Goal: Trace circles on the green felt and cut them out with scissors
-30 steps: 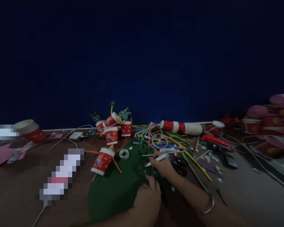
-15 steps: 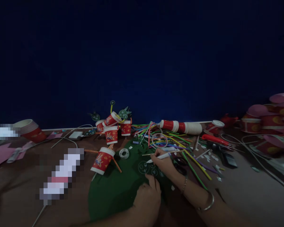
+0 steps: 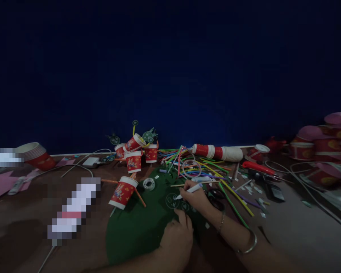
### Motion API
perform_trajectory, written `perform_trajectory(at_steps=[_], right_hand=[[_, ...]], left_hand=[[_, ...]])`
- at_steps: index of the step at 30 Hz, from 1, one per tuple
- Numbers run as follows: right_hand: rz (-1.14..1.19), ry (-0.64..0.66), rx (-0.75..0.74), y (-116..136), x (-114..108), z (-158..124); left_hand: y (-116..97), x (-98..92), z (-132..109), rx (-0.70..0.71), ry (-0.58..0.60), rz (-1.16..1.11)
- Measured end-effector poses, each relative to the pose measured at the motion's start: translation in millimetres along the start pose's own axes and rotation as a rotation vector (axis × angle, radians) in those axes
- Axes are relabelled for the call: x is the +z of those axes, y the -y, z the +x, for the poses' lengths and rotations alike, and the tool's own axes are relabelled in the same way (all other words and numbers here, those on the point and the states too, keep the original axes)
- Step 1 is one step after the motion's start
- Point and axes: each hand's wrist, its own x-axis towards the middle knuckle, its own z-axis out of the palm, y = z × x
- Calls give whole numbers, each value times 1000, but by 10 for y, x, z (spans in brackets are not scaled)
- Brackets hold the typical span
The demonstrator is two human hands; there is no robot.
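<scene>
My right hand point(image 3: 193, 195) is closed around a white marker pen point(image 3: 194, 189), its tip on a round drawn outline point(image 3: 172, 200) in pale lines. The drawing lies on a sheet of dark green paper point(image 3: 142, 235), with more small circles partly under the right hand. Pressing on the paper just below the outlines is my left hand point(image 3: 177, 237), fingers reaching forward and nothing held in it. A thin wooden stick point(image 3: 177, 185) lies just beyond the right hand. A roll of tape point(image 3: 149, 184) sits on the paper's far left.
Red paper cups joined with straws point(image 3: 133, 162) stand left of centre. Loose coloured straws point(image 3: 213, 170) and a row of stacked cups point(image 3: 227, 153) lie behind. Dark-handled scissors point(image 3: 216, 199), paper scraps point(image 3: 252, 188) and a red-handled tool point(image 3: 258, 167) are at right. A cable point(image 3: 48, 258) crosses the left.
My right hand has shifted slightly left, and the marker's tip has moved a little down and left on the outline. My left hand stays in place.
</scene>
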Motion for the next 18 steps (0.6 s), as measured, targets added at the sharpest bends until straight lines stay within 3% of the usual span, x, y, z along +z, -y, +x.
perform_trajectory(at_steps=[18], right_hand=[[-12, -7, -12, 11, -6, -8]], left_hand=[[3, -13, 5, 12, 24, 2]])
